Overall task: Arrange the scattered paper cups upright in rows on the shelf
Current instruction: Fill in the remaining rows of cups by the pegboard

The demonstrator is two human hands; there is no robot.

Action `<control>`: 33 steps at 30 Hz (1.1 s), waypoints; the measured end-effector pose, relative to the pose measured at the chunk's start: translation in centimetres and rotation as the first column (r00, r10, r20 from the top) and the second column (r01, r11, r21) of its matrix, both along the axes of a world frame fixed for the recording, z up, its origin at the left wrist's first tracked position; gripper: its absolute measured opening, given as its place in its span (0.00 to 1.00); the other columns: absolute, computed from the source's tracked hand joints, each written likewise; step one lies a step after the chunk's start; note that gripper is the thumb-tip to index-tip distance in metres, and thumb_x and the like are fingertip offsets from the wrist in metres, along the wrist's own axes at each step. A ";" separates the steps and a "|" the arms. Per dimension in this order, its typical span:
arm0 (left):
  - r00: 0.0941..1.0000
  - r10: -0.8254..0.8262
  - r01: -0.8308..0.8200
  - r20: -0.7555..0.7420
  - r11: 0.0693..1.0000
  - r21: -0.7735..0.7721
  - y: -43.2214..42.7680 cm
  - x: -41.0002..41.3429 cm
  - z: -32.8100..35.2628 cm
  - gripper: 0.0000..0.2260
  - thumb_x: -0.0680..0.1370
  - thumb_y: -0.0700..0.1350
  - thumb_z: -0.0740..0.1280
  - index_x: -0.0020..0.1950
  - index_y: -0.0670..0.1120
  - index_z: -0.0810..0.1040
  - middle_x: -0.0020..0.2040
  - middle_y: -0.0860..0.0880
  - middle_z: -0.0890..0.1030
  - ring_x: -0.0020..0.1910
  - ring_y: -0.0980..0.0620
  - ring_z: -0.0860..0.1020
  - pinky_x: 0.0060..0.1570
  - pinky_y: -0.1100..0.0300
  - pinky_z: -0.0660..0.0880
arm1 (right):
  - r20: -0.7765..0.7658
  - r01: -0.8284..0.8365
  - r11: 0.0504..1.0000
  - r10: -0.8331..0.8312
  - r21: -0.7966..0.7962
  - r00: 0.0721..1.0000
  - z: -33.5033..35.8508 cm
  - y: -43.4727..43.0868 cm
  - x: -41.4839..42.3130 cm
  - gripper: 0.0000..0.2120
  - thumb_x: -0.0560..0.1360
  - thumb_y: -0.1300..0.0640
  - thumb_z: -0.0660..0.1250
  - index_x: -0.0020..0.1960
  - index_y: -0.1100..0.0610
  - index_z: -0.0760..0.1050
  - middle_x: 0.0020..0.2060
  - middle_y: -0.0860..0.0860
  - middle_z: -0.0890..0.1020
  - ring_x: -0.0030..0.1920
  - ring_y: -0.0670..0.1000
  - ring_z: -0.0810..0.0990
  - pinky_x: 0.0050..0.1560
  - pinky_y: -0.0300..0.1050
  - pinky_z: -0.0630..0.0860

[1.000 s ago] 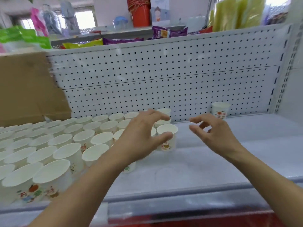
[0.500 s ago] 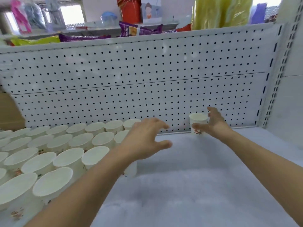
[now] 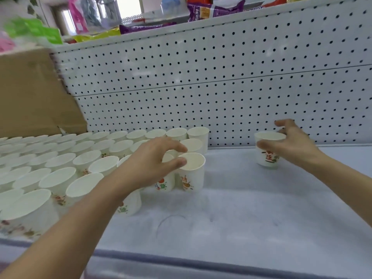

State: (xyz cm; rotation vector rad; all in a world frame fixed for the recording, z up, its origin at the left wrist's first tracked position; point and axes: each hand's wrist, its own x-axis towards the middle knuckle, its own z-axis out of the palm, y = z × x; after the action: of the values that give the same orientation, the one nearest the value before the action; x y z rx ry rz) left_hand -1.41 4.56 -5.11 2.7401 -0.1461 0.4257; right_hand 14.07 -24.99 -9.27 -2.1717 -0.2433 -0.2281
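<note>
**Pale shelf, cups massed at its left**

The shelf is a pale, flat deck backed by white pegboard. Upright paper cups stand on it in close rows across its left half. An end cup stands at the block's right edge. A lone cup stands upright well apart to the right, near the pegboard. A cardboard box sits at the back left.

Back panel: a white pegboard with rows of small dark holes is seen, split by one horizontal seam.
Left side: a brown cardboard box is set against the pegboard.
Above the panel: a purple packet, a yellow packet and a blurred green packet are laid along the top.
Far background: a pink bag and a bright window are seen, out of focus.
</note>
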 end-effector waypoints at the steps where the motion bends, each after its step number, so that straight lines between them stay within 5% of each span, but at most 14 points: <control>1: 1.000 -0.005 0.005 0.020 1.000 -0.013 0.2 -0.6 0.1 0.12 0.77 0.55 0.67 0.59 0.58 0.78 0.61 0.60 0.77 0.62 0.60 0.72 0.63 0.54 0.69 | 0.006 -0.036 0.999 0.036 0.000 0.999 0.4 0.6 -1.6 0.36 0.68 0.46 0.75 0.70 0.51 0.62 0.59 0.51 0.72 0.54 0.53 0.74 0.46 0.46 0.70; 5: 0.994 0.018 -0.011 0.104 0.998 -0.062 2.4 -3.9 -0.1 0.10 0.78 0.53 0.65 0.59 0.58 0.78 0.59 0.61 0.77 0.59 0.63 0.72 0.55 0.63 0.68 | 0.080 -0.167 0.985 0.163 0.050 0.983 2.1 3.5 -8.2 0.35 0.66 0.44 0.75 0.68 0.48 0.64 0.56 0.47 0.75 0.54 0.49 0.76 0.43 0.42 0.72; 9: 0.979 0.032 0.018 0.201 0.971 -0.240 4.1 -7.9 -0.9 0.11 0.74 0.54 0.69 0.56 0.58 0.79 0.53 0.63 0.79 0.54 0.65 0.74 0.42 0.69 0.74 | 0.146 -0.350 0.934 0.338 0.065 0.930 2.3 8.7 -14.8 0.33 0.63 0.42 0.75 0.64 0.43 0.65 0.50 0.39 0.76 0.52 0.33 0.74 0.44 0.29 0.71; 11: 0.976 -0.019 0.078 0.215 0.959 -0.271 4.1 -9.8 -1.8 0.20 0.69 0.56 0.73 0.60 0.57 0.78 0.53 0.63 0.79 0.53 0.61 0.76 0.44 0.66 0.74 | 0.150 -0.413 0.910 0.403 0.038 0.903 1.6 11.6 -17.1 0.36 0.60 0.39 0.75 0.64 0.42 0.64 0.51 0.38 0.75 0.54 0.34 0.73 0.47 0.27 0.70; 14: 0.984 -0.085 0.121 0.157 0.964 -0.236 3.5 -11.7 -3.6 0.36 0.63 0.60 0.77 0.69 0.58 0.69 0.60 0.62 0.76 0.56 0.59 0.75 0.49 0.64 0.74 | 0.159 -0.450 0.892 0.451 -0.043 0.878 0.0 14.9 -18.9 0.40 0.59 0.39 0.76 0.66 0.42 0.61 0.54 0.43 0.75 0.57 0.42 0.74 0.56 0.39 0.71; 18: 0.991 -0.035 0.074 0.129 0.947 -0.312 3.0 -12.2 -5.0 0.43 0.61 0.66 0.74 0.73 0.58 0.64 0.67 0.63 0.72 0.61 0.66 0.71 0.58 0.63 0.73 | 0.159 -0.492 0.869 0.495 -0.056 0.855 -1.1 16.6 -19.9 0.42 0.60 0.43 0.78 0.67 0.39 0.59 0.56 0.43 0.73 0.58 0.41 0.73 0.56 0.37 0.70; 24: 0.990 0.042 0.013 0.137 0.927 -0.376 2.8 -12.0 -5.2 0.37 0.63 0.65 0.74 0.69 0.57 0.71 0.62 0.60 0.75 0.59 0.62 0.74 0.60 0.58 0.72 | 0.226 -0.558 0.825 0.562 -0.084 0.796 -1.9 16.9 -20.2 0.40 0.60 0.42 0.75 0.68 0.42 0.60 0.55 0.43 0.74 0.57 0.41 0.71 0.50 0.28 0.67; 29: 0.974 0.117 -0.039 0.195 0.931 -0.363 3.3 -12.3 -5.0 0.31 0.62 0.64 0.73 0.63 0.54 0.77 0.57 0.59 0.79 0.54 0.61 0.76 0.56 0.56 0.75 | 0.216 -0.611 0.783 0.620 -0.114 0.754 -1.4 15.4 -20.1 0.34 0.68 0.60 0.74 0.69 0.45 0.63 0.56 0.42 0.74 0.55 0.46 0.74 0.47 0.36 0.74; 33: 0.942 0.214 -0.104 0.260 0.919 -0.379 5.6 -14.3 -3.5 0.30 0.62 0.62 0.75 0.62 0.54 0.77 0.56 0.59 0.78 0.52 0.59 0.76 0.54 0.56 0.75 | 0.317 -0.354 0.887 0.441 -0.297 0.840 0.3 13.8 -17.0 0.23 0.72 0.66 0.68 0.63 0.49 0.72 0.53 0.44 0.72 0.45 0.44 0.75 0.42 0.34 0.72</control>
State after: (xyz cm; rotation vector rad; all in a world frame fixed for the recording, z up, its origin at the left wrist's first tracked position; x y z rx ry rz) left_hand -15.75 10.17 -8.60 2.3188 0.0789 0.8245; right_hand -2.93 -11.18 -8.94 -2.2241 -0.9793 -0.3928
